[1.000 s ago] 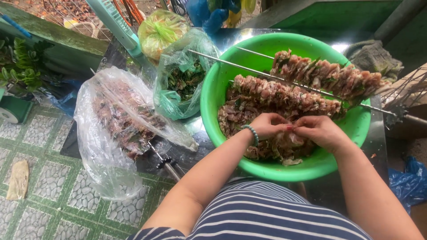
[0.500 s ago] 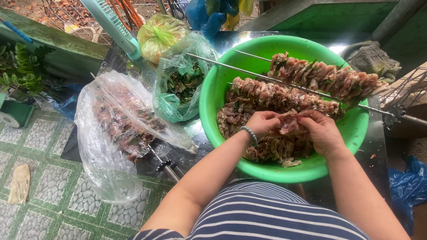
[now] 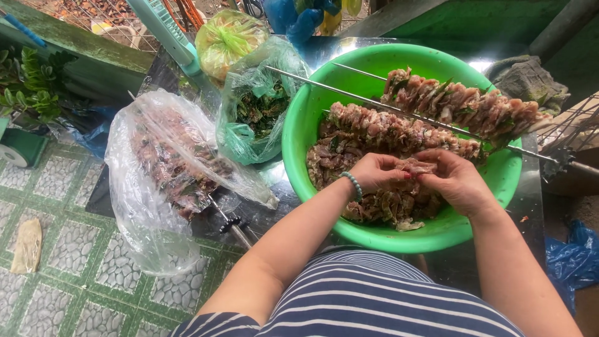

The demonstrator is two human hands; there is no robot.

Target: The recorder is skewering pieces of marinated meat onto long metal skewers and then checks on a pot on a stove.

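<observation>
Both hands meet over the green plastic basin point(image 3: 499, 181) at centre right of the frame. The left hand point(image 3: 374, 171), with a pale bead bracelet point(image 3: 354, 186) at its wrist, and the right hand point(image 3: 455, 181) are each closed on the same piece of raw meat point(image 3: 417, 167), pinched between the fingertips just above the heap of marinated meat point(image 3: 380, 206) in the basin.

Two long metal skewers lie across the basin's rim. The nearer skewer point(image 3: 399, 128) is packed with meat just behind the hands; the farther skewer point(image 3: 465, 106) carries a thicker bundle toward the upper right.

Left of the basin, touching its rim, a clear green-tinted plastic bag point(image 3: 256, 109) holds dark leaves. Behind it, at the top centre, sits a knotted yellow-green bag point(image 3: 228, 37). At centre left, a large clear plastic bag point(image 3: 168, 168) wraps more loaded skewers, their metal ends poking out at the lower edge. All rest on a dark, shiny desk point(image 3: 274, 215).

A blue plastic bag point(image 3: 571, 259) lies at the lower right edge. The tiled floor point(image 3: 81, 274) with green grout fills the lower left.
</observation>
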